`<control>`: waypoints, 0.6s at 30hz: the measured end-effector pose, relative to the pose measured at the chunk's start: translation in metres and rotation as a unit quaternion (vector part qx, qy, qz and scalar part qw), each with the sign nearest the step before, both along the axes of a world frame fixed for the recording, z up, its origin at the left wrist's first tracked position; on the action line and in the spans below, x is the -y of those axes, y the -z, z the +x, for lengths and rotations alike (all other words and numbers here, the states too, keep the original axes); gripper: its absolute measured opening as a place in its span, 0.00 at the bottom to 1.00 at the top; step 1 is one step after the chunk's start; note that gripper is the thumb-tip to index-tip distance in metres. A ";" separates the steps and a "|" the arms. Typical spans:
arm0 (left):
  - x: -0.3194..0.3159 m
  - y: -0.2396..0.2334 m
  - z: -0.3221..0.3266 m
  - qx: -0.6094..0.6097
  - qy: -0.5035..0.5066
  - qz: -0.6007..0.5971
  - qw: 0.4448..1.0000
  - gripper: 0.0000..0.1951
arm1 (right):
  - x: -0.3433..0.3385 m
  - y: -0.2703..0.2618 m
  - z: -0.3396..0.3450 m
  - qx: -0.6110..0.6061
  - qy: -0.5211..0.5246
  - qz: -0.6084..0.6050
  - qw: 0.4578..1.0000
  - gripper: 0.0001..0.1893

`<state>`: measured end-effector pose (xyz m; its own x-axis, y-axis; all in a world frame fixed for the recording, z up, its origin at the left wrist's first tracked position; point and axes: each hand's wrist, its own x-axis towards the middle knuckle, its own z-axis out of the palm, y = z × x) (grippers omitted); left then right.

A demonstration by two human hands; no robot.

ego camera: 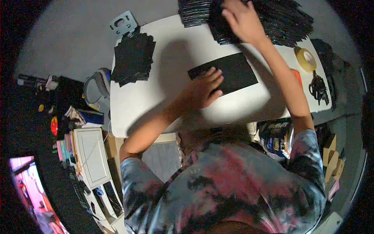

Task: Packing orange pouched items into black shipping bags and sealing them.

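Observation:
A flat black rectangular sheet or sleeve (238,71) lies slantwise near the middle of the white table (172,55). My left hand (206,86) rests over its left end with the fingers spread; whether it grips the edge is hidden. At the far side, my right hand (242,22) reaches over a large fanned pile of black flat pieces (283,25), fingers apart, and seems to touch the top ones. A smaller uneven stack of similar black pieces (133,60) sits at the table's left.
A roll of yellowish tape (306,59), black-handled scissors (318,89) and a red object (297,76) lie along the right side. A grey metal bracket (124,25) stands at the far left corner. A white cabinet (91,158) is left of the table; cardboard boxes (331,158) are at right.

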<state>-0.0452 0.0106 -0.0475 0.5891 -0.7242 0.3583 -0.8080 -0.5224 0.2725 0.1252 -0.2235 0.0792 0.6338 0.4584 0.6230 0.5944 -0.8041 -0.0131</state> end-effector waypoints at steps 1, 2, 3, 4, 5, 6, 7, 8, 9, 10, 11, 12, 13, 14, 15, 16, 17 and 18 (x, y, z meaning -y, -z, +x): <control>-0.004 -0.001 0.002 -0.022 -0.054 -0.027 0.998 0.27 | -0.005 0.007 -0.030 -0.034 -0.054 0.016 0.998 0.20; -0.007 0.010 0.008 0.037 -0.069 -0.010 0.997 0.32 | 0.000 0.028 -0.054 -0.024 -0.080 -0.013 0.996 0.20; -0.005 0.017 0.011 0.035 -0.061 -0.013 0.997 0.32 | 0.004 0.054 -0.075 -0.017 -0.109 -0.040 0.993 0.21; -0.004 0.021 0.014 0.031 -0.105 -0.012 0.994 0.35 | 0.003 0.066 -0.099 -0.024 -0.111 -0.052 0.992 0.23; -0.002 0.024 0.016 0.026 -0.147 -0.010 0.989 0.38 | 0.003 0.072 -0.121 -0.031 -0.111 -0.063 0.991 0.25; -0.002 0.026 0.014 0.024 -0.144 -0.012 0.989 0.38 | 0.002 0.070 -0.138 -0.034 -0.108 -0.065 0.992 0.25; -0.003 0.025 0.013 0.022 -0.154 0.019 0.988 0.42 | 0.001 0.063 -0.149 -0.222 -0.062 -0.108 0.967 0.27; -0.004 0.025 0.012 0.021 -0.166 0.050 0.985 0.45 | 0.000 0.059 -0.152 -0.400 -0.014 -0.147 0.904 0.28; -0.003 0.025 0.014 0.021 -0.162 0.048 0.985 0.45 | 0.005 0.065 -0.149 -0.401 -0.009 -0.147 0.904 0.28; -0.003 0.028 0.016 0.030 -0.154 0.026 0.987 0.46 | 0.010 0.075 -0.141 -0.277 -0.045 -0.082 0.956 0.28; -0.003 0.031 0.018 0.038 -0.148 0.004 0.988 0.46 | 0.015 0.084 -0.133 -0.147 -0.080 -0.016 0.986 0.29; -0.004 0.030 0.018 0.036 -0.147 0.004 0.988 0.46 | 0.010 0.083 -0.125 -0.088 -0.098 0.068 0.989 0.25; -0.005 0.029 0.019 0.035 -0.147 0.006 0.988 0.46 | 0.012 0.081 -0.118 -0.090 -0.098 0.068 0.989 0.25; -0.006 0.028 0.019 0.034 -0.147 0.008 0.988 0.46 | 0.015 0.079 -0.111 -0.088 -0.092 0.074 0.989 0.22; -0.008 0.027 0.020 0.035 -0.151 0.008 0.988 0.46 | 0.016 0.072 -0.106 -0.083 -0.089 0.080 0.989 0.20; -0.010 0.025 0.022 0.030 -0.147 0.015 0.989 0.46 | 0.015 0.063 -0.108 -0.150 -0.015 0.099 0.984 0.17; -0.013 0.024 0.022 0.025 -0.143 0.023 0.989 0.45 | 0.015 0.059 -0.105 -0.169 0.050 0.086 0.981 0.17; -0.014 0.022 0.023 0.027 -0.144 0.023 0.989 0.45 | 0.017 0.056 -0.102 -0.135 0.032 0.081 0.987 0.21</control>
<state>-0.0225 0.0245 -0.0696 0.7548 -0.5446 0.3656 -0.6361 -0.7440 0.2048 0.0234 -0.2409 0.0233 0.8116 0.3199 0.4889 0.4990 -0.8148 -0.2952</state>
